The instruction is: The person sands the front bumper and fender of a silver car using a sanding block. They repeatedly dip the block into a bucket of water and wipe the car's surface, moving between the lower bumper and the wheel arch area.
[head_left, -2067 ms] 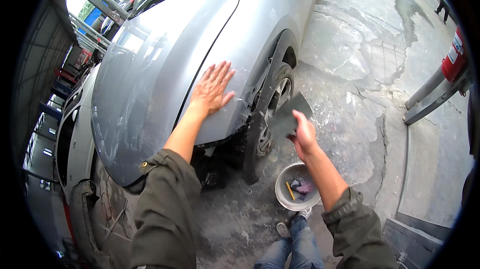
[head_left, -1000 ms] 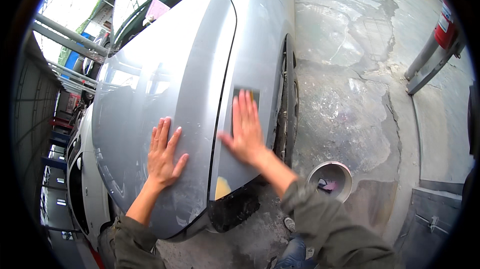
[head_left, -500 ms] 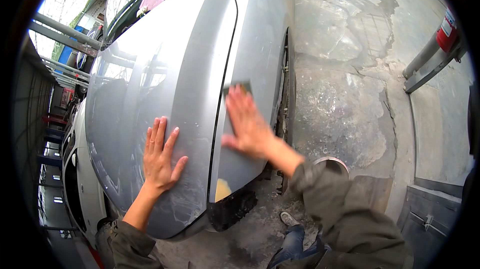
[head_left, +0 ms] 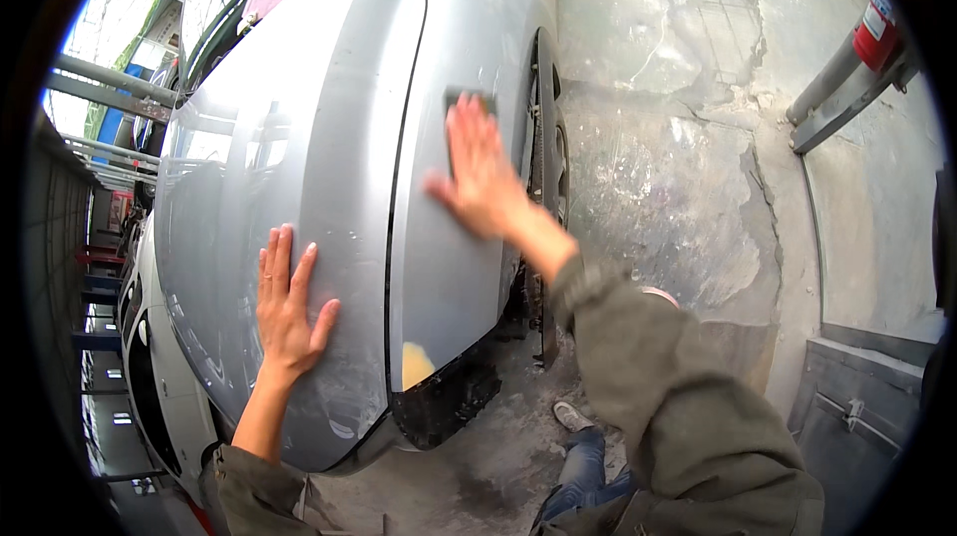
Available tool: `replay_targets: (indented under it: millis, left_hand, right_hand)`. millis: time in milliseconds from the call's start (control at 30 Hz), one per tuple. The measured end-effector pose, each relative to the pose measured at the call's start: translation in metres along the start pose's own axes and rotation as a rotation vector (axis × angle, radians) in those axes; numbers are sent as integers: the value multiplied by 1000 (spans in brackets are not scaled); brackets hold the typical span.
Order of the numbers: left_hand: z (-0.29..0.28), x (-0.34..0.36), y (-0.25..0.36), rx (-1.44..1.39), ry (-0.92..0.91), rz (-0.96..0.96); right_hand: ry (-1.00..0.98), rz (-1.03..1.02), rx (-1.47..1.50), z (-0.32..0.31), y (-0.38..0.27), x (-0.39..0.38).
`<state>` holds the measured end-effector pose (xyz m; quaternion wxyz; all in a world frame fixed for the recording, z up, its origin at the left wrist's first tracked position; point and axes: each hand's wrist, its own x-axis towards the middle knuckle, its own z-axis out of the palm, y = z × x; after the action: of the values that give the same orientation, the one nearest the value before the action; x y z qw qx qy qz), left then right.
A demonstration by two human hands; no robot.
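My left hand (head_left: 291,319) lies open and flat on the silver car's hood (head_left: 229,237), fingers slightly apart. My right hand (head_left: 478,167), blurred, is open and flat over a dark, thin rectangular sheet (head_left: 461,97) on the front fender (head_left: 469,277), thumb out to the left; its fingers cover most of the sheet. A pale yellow patch (head_left: 417,361) shows at the fender's lower corner, beside a black gap along the car's front edge.
A white car (head_left: 169,376) stands at the left. Red cylinders (head_left: 877,32) hang on a grey post (head_left: 827,87) at the right. A bucket's rim (head_left: 660,295) peeks out behind my right sleeve. My feet (head_left: 573,416) are on cracked concrete below.
Two seconds ago my right hand gripped the sheet beside the car; it is now flat on the fender, moving farther up it. My left hand has shifted from the fender onto the hood.
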<state>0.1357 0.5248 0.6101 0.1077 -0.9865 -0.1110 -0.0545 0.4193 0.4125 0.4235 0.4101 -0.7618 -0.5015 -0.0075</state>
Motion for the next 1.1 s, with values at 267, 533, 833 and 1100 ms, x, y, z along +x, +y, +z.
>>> replay_targets:
  millis: [267,533,833,1100]
  left_hand:
    - [4,-6,0,16,-4,3]
    - [2,3,3,28,-6,17]
    - [3,1,-5,34,-6,22]
    - [-2,0,-2,11,-28,12]
  right_hand:
    - [61,84,215,39,-113,-148]
    - [98,347,189,-12,19,29]
    - [233,93,350,41,-102,-161]
    - [172,12,20,2,5,18]
